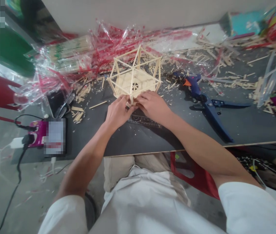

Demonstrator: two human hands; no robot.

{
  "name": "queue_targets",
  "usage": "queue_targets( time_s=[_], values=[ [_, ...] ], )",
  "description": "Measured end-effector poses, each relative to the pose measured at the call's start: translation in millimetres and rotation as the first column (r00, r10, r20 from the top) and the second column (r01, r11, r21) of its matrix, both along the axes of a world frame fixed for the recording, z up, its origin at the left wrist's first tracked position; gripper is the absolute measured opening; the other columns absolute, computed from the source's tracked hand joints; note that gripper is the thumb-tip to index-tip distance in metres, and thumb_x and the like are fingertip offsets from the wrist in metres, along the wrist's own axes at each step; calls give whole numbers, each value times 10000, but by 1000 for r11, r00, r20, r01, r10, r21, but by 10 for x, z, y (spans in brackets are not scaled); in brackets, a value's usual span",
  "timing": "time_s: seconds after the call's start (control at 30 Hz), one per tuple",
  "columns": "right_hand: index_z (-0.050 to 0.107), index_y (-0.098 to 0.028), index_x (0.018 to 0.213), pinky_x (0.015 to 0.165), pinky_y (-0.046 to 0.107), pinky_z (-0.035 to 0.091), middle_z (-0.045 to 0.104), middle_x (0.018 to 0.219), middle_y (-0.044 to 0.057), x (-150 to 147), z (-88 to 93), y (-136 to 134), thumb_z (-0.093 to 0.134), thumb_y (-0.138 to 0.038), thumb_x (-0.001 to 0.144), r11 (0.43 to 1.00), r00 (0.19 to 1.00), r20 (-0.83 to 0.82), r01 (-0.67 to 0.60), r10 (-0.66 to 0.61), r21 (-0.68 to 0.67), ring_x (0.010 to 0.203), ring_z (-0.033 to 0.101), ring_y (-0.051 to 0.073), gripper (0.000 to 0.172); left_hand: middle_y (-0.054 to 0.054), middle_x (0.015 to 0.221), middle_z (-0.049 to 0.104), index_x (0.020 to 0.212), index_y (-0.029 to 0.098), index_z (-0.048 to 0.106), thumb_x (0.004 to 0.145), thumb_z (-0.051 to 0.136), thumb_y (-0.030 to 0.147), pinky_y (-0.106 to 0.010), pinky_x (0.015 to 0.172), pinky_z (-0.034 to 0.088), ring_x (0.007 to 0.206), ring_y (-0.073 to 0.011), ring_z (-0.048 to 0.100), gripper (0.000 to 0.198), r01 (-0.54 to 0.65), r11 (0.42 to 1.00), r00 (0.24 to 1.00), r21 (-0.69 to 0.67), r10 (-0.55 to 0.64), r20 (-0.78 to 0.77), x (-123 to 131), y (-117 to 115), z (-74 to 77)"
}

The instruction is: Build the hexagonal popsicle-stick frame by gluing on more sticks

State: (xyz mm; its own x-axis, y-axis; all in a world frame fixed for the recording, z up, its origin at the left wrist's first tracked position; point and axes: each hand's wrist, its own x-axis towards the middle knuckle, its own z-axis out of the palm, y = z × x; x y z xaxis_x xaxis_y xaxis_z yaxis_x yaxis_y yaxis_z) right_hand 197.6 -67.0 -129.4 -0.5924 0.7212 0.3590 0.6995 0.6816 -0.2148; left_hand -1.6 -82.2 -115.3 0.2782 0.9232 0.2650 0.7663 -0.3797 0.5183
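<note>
A pale wooden stick frame (135, 79), many-sided with crossing sticks and a slatted base, stands on the dark tabletop. At its near edge, my left hand (119, 110) pinches the front corner of the frame from the left. My right hand (152, 104) closes on the same corner from the right, its fingertips close to those of my left hand. The exact grip and any small piece between the fingertips are hidden. Partly under my hands lies a dark patterned strip (145, 120).
Blue cutters (213, 113) and a blue glue gun (193, 85) lie on the right. Stick pieces (78, 113) are scattered about, with crumpled plastic wrap (118, 42) behind. At left are a phone (55, 136), a purple power strip (37, 133) and cables. The table's edge (142, 152) is near my lap.
</note>
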Motion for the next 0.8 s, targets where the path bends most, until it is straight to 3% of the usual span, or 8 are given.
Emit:
queue_targets(
  time_s=[0.2, 0.47, 0.67, 0.8],
  values=[
    [726, -106, 1122, 1000, 436, 457, 708, 1111, 178, 3, 21, 7, 471, -186, 1049, 999, 1000, 19, -2, 3, -45, 1092, 602, 296, 277, -98, 1094, 712, 1158, 187, 649, 985, 584, 280, -345, 751, 529, 801, -204, 684, 207, -57, 997, 989, -59, 48, -142, 85, -66, 74],
    [732, -142, 1104, 992, 447, 452, 704, 1099, 172, 10, -1, 11, 441, -189, 1046, 999, 1000, 2, 5, -5, -45, 1082, 590, 304, 300, -148, 1157, 682, 1187, 166, 559, 978, 557, 261, -369, 743, 533, 943, -275, 699, 229, -96, 989, 971, -117, 67, -229, 124, -82, 113],
    [733, -140, 1106, 981, 461, 463, 698, 1083, 169, 21, 9, 2, 475, -192, 1033, 999, 999, -33, -8, 7, -45, 1072, 587, 307, 273, -144, 1213, 647, 1184, 186, 508, 947, 561, 198, -362, 799, 536, 984, -255, 685, 243, -23, 996, 986, -85, 8, -168, 71, -79, 89],
    [735, -143, 1095, 993, 458, 482, 695, 1091, 157, 35, 15, -4, 491, -182, 1033, 1000, 998, -60, -19, 18, -7, 1075, 593, 294, 255, -167, 1327, 590, 1261, 170, 476, 891, 601, 156, -363, 825, 549, 946, -222, 678, 390, 98, 989, 988, -112, -110, -111, -76, -46, 66]
  ],
)
